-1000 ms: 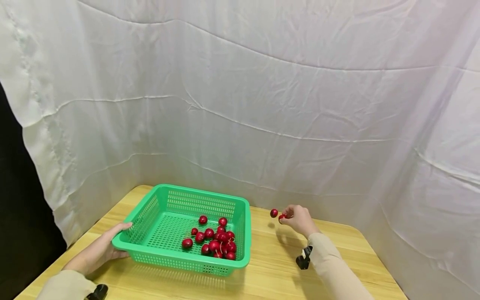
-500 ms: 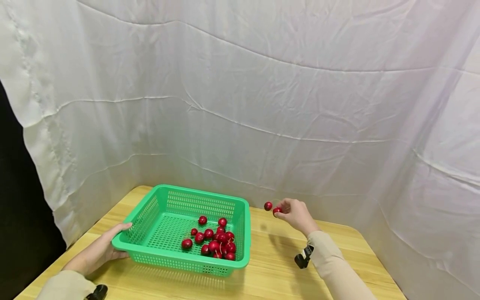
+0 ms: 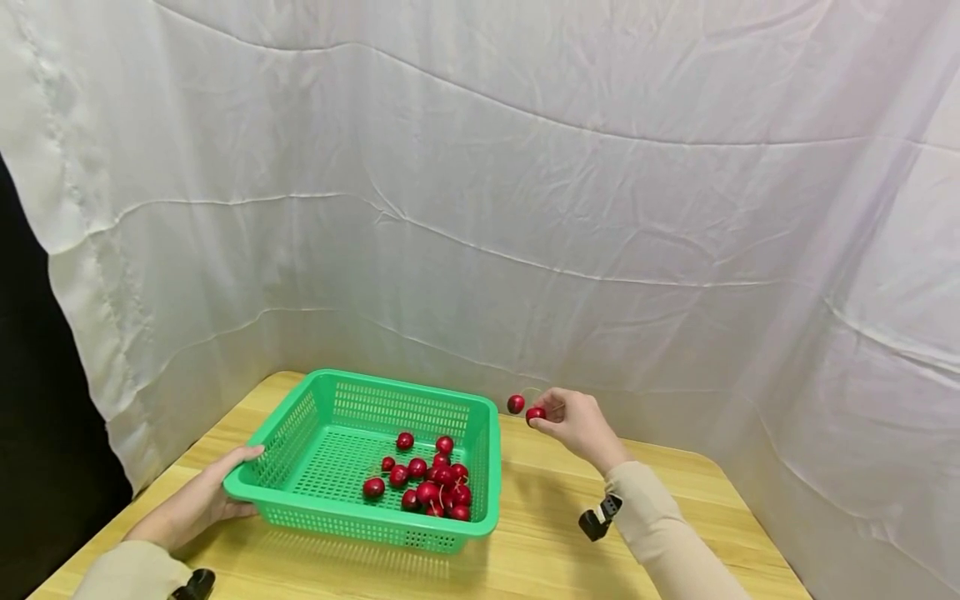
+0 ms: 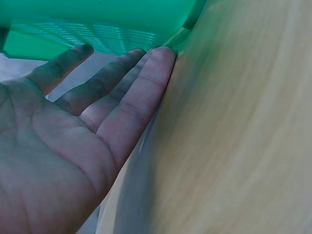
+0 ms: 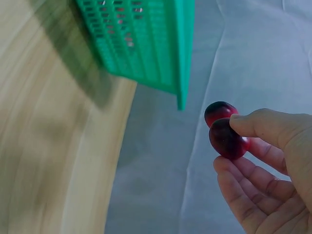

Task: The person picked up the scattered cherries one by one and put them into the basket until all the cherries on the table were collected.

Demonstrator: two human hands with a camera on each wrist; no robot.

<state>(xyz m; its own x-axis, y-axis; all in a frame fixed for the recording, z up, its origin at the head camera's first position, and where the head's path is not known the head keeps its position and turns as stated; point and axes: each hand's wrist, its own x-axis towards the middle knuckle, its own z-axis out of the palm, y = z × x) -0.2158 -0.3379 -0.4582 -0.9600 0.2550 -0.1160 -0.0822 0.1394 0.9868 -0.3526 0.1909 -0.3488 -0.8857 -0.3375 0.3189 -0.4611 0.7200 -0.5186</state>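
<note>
My right hand (image 3: pixel 581 423) pinches a dark red cherry (image 3: pixel 535 414) between thumb and fingers, above the table to the right of the basket. A second cherry (image 3: pixel 516 404) hangs just left of it, with a thin stem curving between them. In the right wrist view, the held cherry (image 5: pixel 228 139) partly covers the other cherry (image 5: pixel 219 112). My left hand (image 3: pixel 202 500) holds the left front corner of the green plastic basket (image 3: pixel 360 511), thumb at the rim and fingers below. The left wrist view shows the left fingers (image 4: pixel 134 105) extended against the basket's side.
Several red cherries (image 3: pixel 428 492), some with stems, lie in the right part of the basket. The wooden table (image 3: pixel 540 533) extends around it. A white curtain (image 3: pixel 525 208) hangs close behind the table and along both sides. Each wrist wears a small black device (image 3: pixel 600 517).
My right hand has moved left and slightly up with the pair of cherries, closer to the basket's right rim. The left hand and basket stay where they were.
</note>
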